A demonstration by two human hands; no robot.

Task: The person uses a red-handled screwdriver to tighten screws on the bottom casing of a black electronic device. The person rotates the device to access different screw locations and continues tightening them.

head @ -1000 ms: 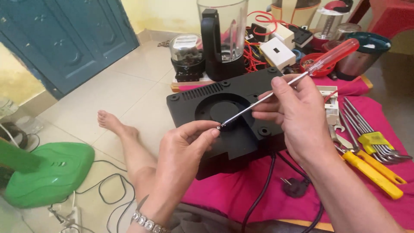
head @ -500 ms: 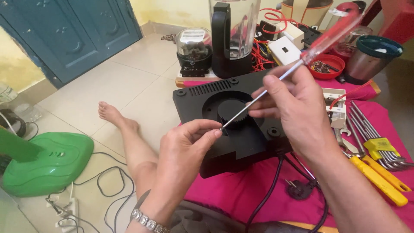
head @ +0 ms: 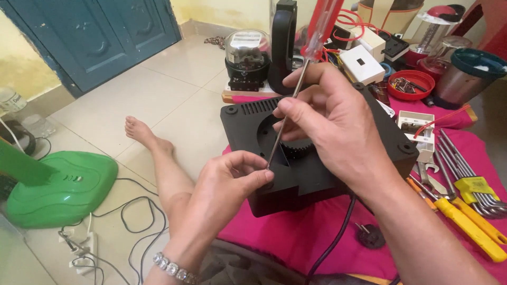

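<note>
I'm gripping the screwdriver (head: 296,100) in my right hand (head: 338,126), shaft slanting down through frame centre. My left hand (head: 227,184) fingers (head: 248,161) are pinching narrow around its tip, just above the black base (head: 327,174) lying on pink cloth (head: 296,232).

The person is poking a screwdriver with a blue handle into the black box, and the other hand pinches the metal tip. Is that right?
Not quite: the screwdriver has a clear red handle, not blue, as the head view shows. The right hand does point it into the black box, and the left hand pinches near its metal tip.
</note>
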